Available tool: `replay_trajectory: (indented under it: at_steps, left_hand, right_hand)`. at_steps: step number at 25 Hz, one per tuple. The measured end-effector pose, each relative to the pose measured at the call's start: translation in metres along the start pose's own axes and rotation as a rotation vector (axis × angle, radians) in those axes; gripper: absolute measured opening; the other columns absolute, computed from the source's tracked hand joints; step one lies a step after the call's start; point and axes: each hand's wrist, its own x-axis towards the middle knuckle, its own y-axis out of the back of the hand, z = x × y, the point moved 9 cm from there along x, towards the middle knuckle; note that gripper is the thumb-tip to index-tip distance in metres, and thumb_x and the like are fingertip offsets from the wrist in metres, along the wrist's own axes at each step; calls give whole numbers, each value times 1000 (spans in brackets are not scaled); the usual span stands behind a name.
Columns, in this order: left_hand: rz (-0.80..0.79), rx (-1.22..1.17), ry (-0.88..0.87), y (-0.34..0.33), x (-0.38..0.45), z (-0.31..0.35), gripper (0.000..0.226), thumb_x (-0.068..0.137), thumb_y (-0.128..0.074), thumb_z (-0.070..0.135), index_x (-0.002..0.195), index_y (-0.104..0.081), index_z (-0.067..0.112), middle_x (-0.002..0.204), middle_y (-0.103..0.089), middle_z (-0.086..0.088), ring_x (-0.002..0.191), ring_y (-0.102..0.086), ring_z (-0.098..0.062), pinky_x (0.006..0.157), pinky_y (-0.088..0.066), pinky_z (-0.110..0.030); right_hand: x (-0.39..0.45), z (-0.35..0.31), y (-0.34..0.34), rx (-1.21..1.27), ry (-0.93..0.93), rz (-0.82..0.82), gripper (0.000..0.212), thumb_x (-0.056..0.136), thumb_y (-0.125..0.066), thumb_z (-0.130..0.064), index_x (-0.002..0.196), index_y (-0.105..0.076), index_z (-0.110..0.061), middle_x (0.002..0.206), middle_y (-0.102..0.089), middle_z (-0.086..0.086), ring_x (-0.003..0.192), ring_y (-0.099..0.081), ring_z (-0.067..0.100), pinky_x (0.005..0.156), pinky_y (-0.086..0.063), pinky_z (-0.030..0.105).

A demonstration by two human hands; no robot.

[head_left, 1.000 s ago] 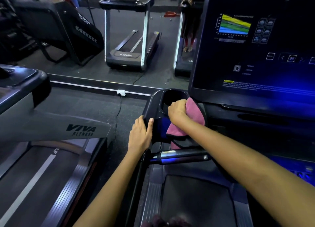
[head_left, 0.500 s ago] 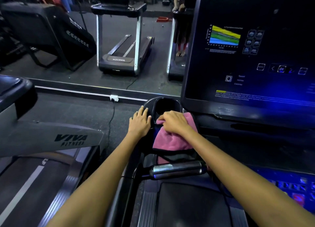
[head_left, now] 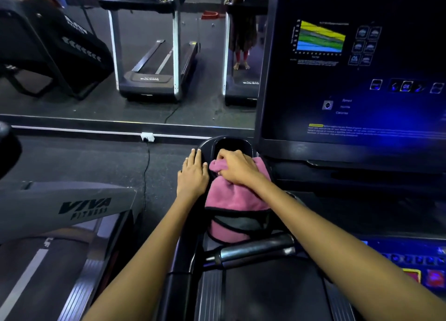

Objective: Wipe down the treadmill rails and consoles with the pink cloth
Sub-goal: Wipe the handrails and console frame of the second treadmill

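Two bare hands work at one treadmill console, and one pink cloth [head_left: 231, 195] lies between them. The right hand [head_left: 237, 167] sits on top of the cloth with its fingers curled down into the bunched upper edge, gripping it at the rim of the single cup holder [head_left: 231, 143]; the forearm reaches in from the lower right. The left hand [head_left: 193, 176] lies flat, fingers straight and together, on the black console edge [head_left: 205, 149] just left of the cloth, holding nothing; its forearm comes up from the lower left. The cloth drapes down the left wing of the console, its black-trimmed lower end hanging just above one metal handlebar [head_left: 253, 252].

One large screen [head_left: 350, 79] stands to the right, showing a striped coloured graph and small text too blurred to read, apart from "OK" on a button. A second treadmill [head_left: 72, 207] at left carries the words "VIVA FITNESS". The wall mirror [head_left: 144, 55] ahead reflects two more treadmills — and a standing person's lower body.
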Motion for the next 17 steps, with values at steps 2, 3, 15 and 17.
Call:
replay_trajectory:
  at_steps: [2,3,15,17]
  left_hand:
    - [0,2,9,-1,0,0,51,100,-31,28,148,-19,14,157,-12,-2,142,-19,-24,109,-26,-49]
    - [3,5,13,-1,-1,1,51,100,-31,28,148,-19,14,157,-12,-2,141,-19,-24,108,-26,-49]
    - [-5,-73,15,2,-3,-1,52,99,-33,28,148,-21,16,157,-14,0,141,-20,-22,110,-27,-49]
    - [-8,-69,9,2,-2,-1,52,99,-33,29,148,-20,16,157,-13,0,141,-20,-22,109,-28,-49]
  right_hand:
    - [-4,-3,-2,-48,41,9,25,81,-59,-17,105,-62,-25,104,-65,7,98,-61,31,70,-44,31]
    - [-2,-5,0,-65,36,35,26,81,-58,-15,104,-63,-23,103,-66,8,98,-62,30,69,-44,30]
    - [-2,-4,2,-473,-55,77,40,92,-41,-48,119,-58,-23,129,-49,14,116,-45,35,98,-31,43]
    - [2,7,1,-290,-138,-14,40,95,-39,-43,119,-60,-19,125,-55,15,114,-52,35,96,-37,40]
